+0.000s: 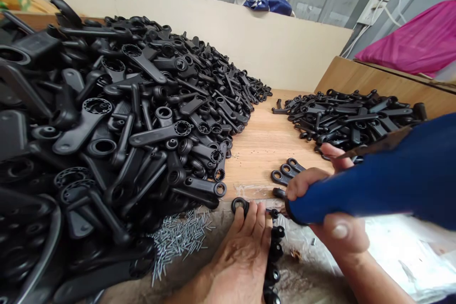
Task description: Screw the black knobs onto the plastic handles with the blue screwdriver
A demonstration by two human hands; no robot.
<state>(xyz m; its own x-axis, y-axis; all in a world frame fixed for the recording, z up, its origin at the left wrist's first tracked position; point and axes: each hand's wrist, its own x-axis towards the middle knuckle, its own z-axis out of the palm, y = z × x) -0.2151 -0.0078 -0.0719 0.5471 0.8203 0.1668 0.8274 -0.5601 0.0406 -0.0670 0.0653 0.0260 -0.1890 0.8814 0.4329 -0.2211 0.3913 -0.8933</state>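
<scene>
My left hand (240, 254) lies over a black plastic crank handle (236, 205), its fingers close together and pressing the handle down. The handle's ring end shows past my fingertips. Alongside the hand, a row of black handle ends (276, 251) runs toward me; the rest of the row is hidden under the palm. My right hand (344, 235) is wrapped around a blue power screwdriver (377, 180), tilted with its nose toward the handle under my left fingers. Its tip meets or nearly meets a small knob end there. Loose silver screws (183, 235) lie left of my left hand.
A large heap of black handles (149, 104) fills the left side. A smaller heap (352, 116) lies at the back right. Several handles (287, 171) sit side by side beyond my right hand. Cream (213, 23) and wooden boards (392, 85) border the worktop. Clear plastic (402, 251) lies at right.
</scene>
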